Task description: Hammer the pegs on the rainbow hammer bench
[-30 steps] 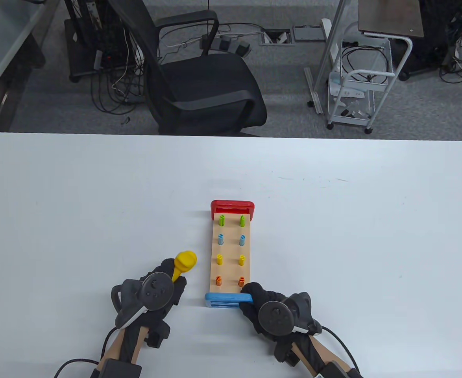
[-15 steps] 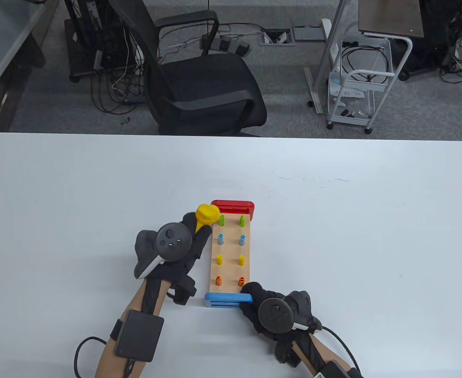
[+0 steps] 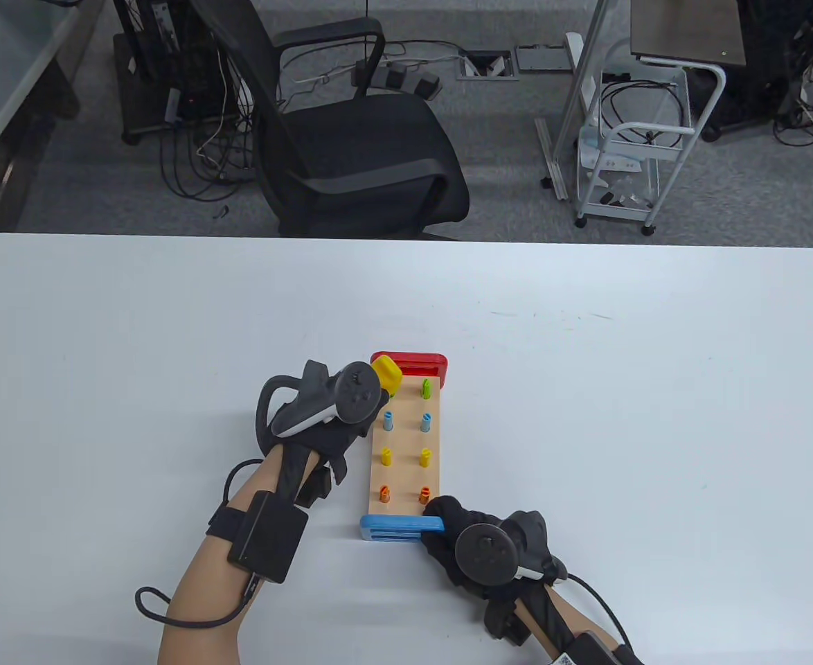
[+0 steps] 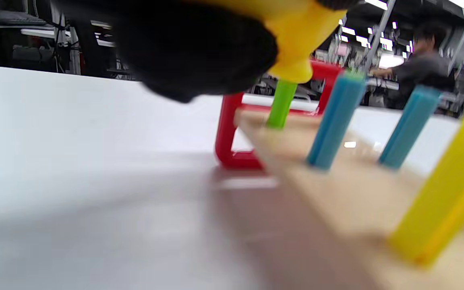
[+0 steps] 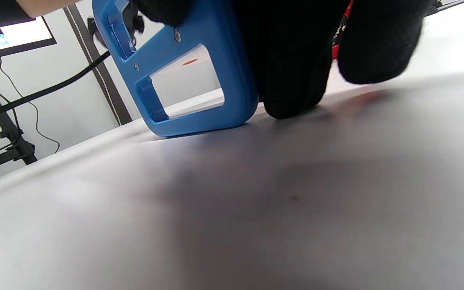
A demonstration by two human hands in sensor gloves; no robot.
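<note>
Yellow hammer (image 3: 387, 374) gripped in left hand (image 3: 323, 415), handle swallowed by curled gloved fingers (image 4: 199, 48) in the left wrist view; head pressed down on near-side green peg (image 4: 281, 104), that peg hidden beneath it in the table view. Hammer bench (image 3: 405, 450) lay just below frame centre on white table (image 3: 586, 415), red end (image 3: 410, 362) farthest, blue end (image 3: 399, 526) nearest. Second green peg (image 3: 426, 388), blue pegs (image 3: 388, 420), yellow pegs (image 3: 386, 456) and orange pegs (image 3: 384, 494) stood upright, nearest ones blurred in the left wrist view. Right hand (image 3: 483, 547) clamped on lower right corner of the blue end, fingers (image 5: 292, 60) curled around it; bench top cut off in the right wrist view. Behind the table, upper half of frame: black office chair (image 3: 351, 138), grey carpet, tangled cables, white wheeled cart (image 3: 628, 152). Blurred person (image 4: 425, 72) seen at upper right in the left wrist view.
</note>
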